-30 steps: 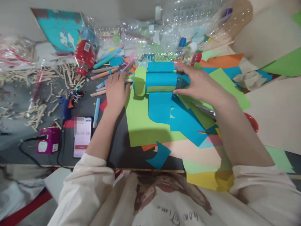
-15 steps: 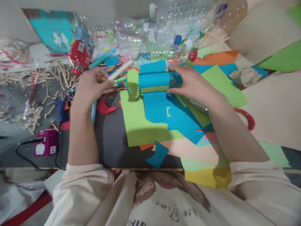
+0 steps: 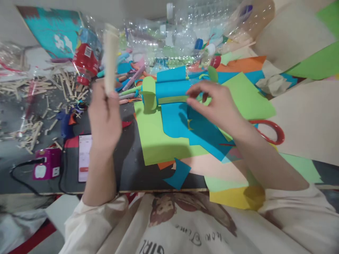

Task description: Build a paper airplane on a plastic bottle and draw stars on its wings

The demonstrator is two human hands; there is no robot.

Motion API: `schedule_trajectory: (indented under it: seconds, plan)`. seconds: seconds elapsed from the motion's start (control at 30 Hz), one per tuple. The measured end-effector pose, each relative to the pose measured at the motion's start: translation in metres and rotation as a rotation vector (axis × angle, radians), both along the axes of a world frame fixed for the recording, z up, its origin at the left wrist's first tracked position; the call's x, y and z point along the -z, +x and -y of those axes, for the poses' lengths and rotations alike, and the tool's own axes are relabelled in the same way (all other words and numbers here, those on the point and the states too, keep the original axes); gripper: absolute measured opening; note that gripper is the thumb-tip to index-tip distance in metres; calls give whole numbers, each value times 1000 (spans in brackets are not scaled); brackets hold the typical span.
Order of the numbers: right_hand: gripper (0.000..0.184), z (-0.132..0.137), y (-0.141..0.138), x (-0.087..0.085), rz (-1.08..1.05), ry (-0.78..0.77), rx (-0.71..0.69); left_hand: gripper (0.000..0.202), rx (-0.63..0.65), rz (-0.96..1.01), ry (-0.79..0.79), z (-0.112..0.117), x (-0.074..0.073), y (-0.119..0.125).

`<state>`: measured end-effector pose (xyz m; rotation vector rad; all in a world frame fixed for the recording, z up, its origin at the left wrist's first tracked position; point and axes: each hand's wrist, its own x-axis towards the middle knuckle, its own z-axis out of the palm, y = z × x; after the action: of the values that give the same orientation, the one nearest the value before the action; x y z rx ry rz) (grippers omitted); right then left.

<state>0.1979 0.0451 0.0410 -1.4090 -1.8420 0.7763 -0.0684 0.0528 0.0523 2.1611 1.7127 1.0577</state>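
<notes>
My left hand (image 3: 105,116) is raised above the dark table and closed round a pale cream stick (image 3: 110,58) that points upward. My right hand (image 3: 217,104) hovers over the right end of a bottle wrapped in blue paper (image 3: 172,90), which carries a light green disc on its left end. Its fingers are curled and pinched by a small green paper piece (image 3: 212,74); whether they grip it is unclear. The bottle lies on blue paper (image 3: 201,132) and green paper (image 3: 156,139).
Red-handled scissors (image 3: 272,132) lie right of my forearm. A phone (image 3: 84,157) and a pink plug block (image 3: 45,168) sit at the left front. Wooden sticks (image 3: 39,102), a red-labelled bottle (image 3: 86,60), markers and clear plastic bottles (image 3: 190,31) crowd the back. Coloured paper sheets cover the right.
My left hand picked a pale stick from the markers and lifted it upright. My right hand loosened from the bottle's end and drew slightly back.
</notes>
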Motion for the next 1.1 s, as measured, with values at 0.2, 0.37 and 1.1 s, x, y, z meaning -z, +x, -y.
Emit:
schedule_trajectory:
  seconds: [0.2, 0.37, 1.1]
  plan:
    - [48, 46, -21, 25, -640, -729, -252, 36, 697, -89, -305, 43, 32, 45]
    - [34, 55, -27, 42, -726, -710, -137, 36, 779, -105, -346, 40, 54, 45]
    - [32, 41, -8, 53, -862, -351, 217, 27, 607, -477, 236, 34, 69, 43]
